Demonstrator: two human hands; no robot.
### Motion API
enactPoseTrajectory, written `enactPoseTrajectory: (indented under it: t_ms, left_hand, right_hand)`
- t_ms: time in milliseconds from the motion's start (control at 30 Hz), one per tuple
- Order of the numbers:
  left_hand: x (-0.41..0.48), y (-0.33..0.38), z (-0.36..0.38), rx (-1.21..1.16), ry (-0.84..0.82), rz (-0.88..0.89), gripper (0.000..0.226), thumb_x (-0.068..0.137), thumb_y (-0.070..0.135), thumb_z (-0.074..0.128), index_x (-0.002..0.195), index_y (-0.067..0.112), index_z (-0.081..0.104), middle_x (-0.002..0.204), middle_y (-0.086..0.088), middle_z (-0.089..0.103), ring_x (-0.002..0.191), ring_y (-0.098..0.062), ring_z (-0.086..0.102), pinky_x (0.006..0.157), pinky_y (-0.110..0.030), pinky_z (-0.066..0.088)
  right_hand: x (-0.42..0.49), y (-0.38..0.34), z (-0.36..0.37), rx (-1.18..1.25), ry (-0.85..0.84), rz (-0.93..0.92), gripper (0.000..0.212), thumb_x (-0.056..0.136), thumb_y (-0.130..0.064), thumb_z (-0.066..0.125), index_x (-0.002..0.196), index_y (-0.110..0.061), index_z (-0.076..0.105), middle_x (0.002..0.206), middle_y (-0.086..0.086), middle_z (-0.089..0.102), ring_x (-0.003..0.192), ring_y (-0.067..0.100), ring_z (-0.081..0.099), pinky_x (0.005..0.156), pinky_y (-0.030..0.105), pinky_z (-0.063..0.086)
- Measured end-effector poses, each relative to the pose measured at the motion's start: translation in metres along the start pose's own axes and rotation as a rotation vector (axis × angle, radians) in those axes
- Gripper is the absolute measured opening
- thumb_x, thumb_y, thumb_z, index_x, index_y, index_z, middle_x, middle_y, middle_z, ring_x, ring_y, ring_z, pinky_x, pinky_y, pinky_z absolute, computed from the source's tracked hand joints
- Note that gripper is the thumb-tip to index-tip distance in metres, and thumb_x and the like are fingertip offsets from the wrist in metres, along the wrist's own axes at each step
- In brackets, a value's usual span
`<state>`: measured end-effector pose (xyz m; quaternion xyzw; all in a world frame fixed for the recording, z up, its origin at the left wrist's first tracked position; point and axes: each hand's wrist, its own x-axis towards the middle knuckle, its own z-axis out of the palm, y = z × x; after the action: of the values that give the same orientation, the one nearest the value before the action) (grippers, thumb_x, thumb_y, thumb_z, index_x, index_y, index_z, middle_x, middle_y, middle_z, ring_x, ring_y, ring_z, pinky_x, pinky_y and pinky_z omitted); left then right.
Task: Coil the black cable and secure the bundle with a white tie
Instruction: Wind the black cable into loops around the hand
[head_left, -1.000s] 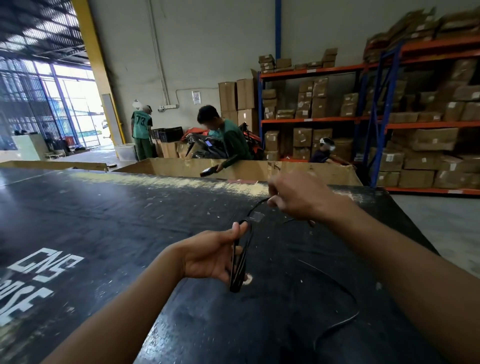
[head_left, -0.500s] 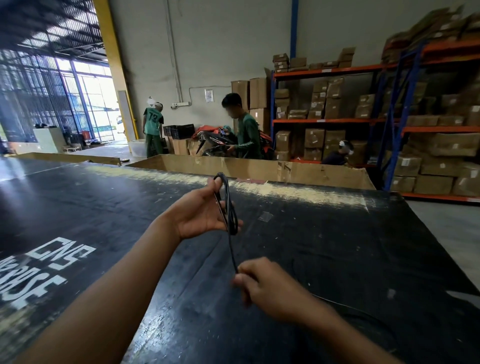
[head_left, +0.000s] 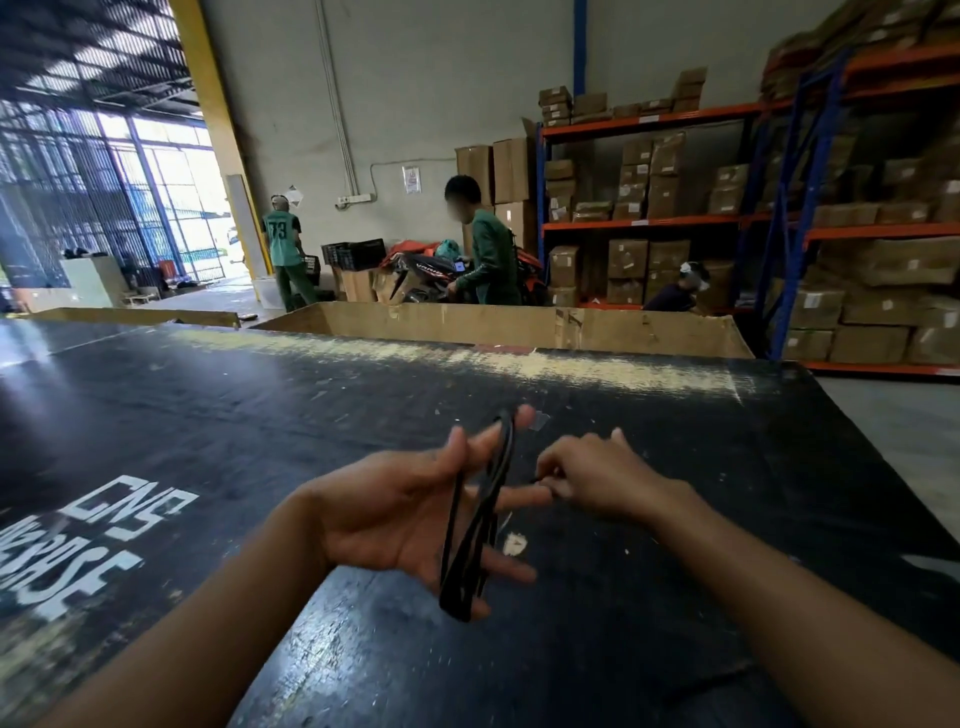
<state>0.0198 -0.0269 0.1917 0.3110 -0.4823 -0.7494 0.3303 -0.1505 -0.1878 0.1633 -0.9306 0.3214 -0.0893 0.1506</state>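
Note:
The black cable (head_left: 475, 525) hangs as a long narrow coil of several loops over the spread fingers of my left hand (head_left: 400, 512), palm turned up above the black table (head_left: 208, 431). The coil runs from my fingertips down past the heel of the palm. My right hand (head_left: 597, 475) is just right of the coil, fingers pinched on the cable's thin loose end close to my left fingertips. A small white scrap (head_left: 514, 544) lies on the table under the coil; I cannot tell whether it is the tie.
White lettering (head_left: 93, 540) is painted on the table at the left. A large open cardboard bin (head_left: 519, 327) stands behind the table's far edge. Beyond it are three people, a motorbike and orange racks (head_left: 727, 223) full of cartons.
My right hand rose from near the front of the table to beside the coil, taking up the cable's slack. My left hand dropped lower and opened flat, with more loops on it.

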Motion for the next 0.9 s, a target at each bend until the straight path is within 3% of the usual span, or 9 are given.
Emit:
enactPoseTrajectory:
  t_ms: [133, 233, 400, 533, 633, 733, 900]
  left_hand:
    - [0.002, -0.013, 0.007, -0.003, 0.087, -0.132, 0.059, 0.087, 0.053, 0.056, 0.142, 0.057, 0.035, 0.165, -0.007, 0.015, 0.139, -0.053, 0.023, 0.103, -0.073, 0.017]
    - [0.011, -0.024, 0.004, 0.035, 0.165, -0.209, 0.05, 0.087, 0.056, 0.05, 0.136, 0.058, 0.043, 0.155, -0.004, 0.031, 0.13, -0.048, 0.039, 0.104, -0.077, 0.015]
    - [0.02, -0.027, -0.016, 0.016, 0.34, -0.169, 0.041, 0.085, 0.058, 0.052, 0.123, 0.046, 0.064, 0.135, -0.005, 0.051, 0.116, -0.044, 0.054, 0.096, -0.067, 0.037]
    - [0.012, -0.014, -0.037, -0.052, 0.439, -0.04, 0.043, 0.075, 0.053, 0.067, 0.112, 0.032, 0.073, 0.119, -0.009, 0.055, 0.105, -0.048, 0.064, 0.086, -0.066, 0.051]
    - [0.008, -0.001, -0.05, -0.096, 0.523, 0.038, 0.037, 0.077, 0.051, 0.067, 0.103, 0.026, 0.077, 0.12, -0.014, 0.05, 0.1, -0.054, 0.064, 0.08, -0.068, 0.053]
    - [0.002, 0.012, -0.064, -0.149, 0.648, 0.124, 0.034, 0.084, 0.05, 0.054, 0.096, 0.026, 0.075, 0.12, -0.019, 0.051, 0.102, -0.06, 0.06, 0.087, -0.074, 0.045]
    - [-0.006, 0.029, -0.075, -0.182, 0.677, 0.205, 0.028, 0.09, 0.051, 0.048, 0.094, 0.03, 0.066, 0.121, -0.021, 0.052, 0.109, -0.066, 0.053, 0.086, -0.075, 0.045]
  right_hand:
    - [0.013, 0.004, -0.035, -0.043, 0.078, 0.01, 0.011, 0.088, -0.038, 0.063, 0.084, -0.03, 0.069, 0.097, -0.009, 0.07, 0.107, 0.018, 0.059, 0.11, 0.071, 0.01]
    - [0.021, -0.004, -0.057, -0.074, 0.148, -0.025, 0.016, 0.084, -0.043, 0.066, 0.08, -0.028, 0.071, 0.089, -0.01, 0.07, 0.097, 0.015, 0.059, 0.109, 0.069, 0.012]
    - [0.023, -0.017, -0.075, -0.102, 0.26, -0.085, 0.021, 0.082, -0.042, 0.069, 0.07, -0.026, 0.067, 0.079, -0.011, 0.067, 0.089, 0.014, 0.06, 0.109, 0.07, 0.006]
    - [0.011, -0.024, -0.076, -0.106, 0.301, -0.059, 0.023, 0.083, -0.043, 0.067, 0.072, -0.024, 0.068, 0.078, -0.01, 0.065, 0.085, 0.014, 0.059, 0.109, 0.066, 0.017]
    - [-0.005, -0.033, -0.066, -0.008, 0.205, -0.057, 0.02, 0.087, -0.039, 0.065, 0.078, -0.022, 0.07, 0.076, -0.005, 0.068, 0.076, 0.015, 0.061, 0.097, 0.057, 0.044]
    - [-0.024, -0.04, -0.048, 0.055, 0.027, -0.045, 0.023, 0.092, -0.036, 0.06, 0.078, -0.019, 0.069, 0.071, -0.002, 0.07, 0.064, 0.01, 0.061, 0.079, 0.042, 0.045]
    - [-0.053, -0.049, -0.016, 0.158, -0.133, -0.097, 0.032, 0.096, -0.033, 0.049, 0.078, -0.014, 0.067, 0.069, 0.0, 0.074, 0.054, 0.007, 0.064, 0.063, 0.035, 0.056]
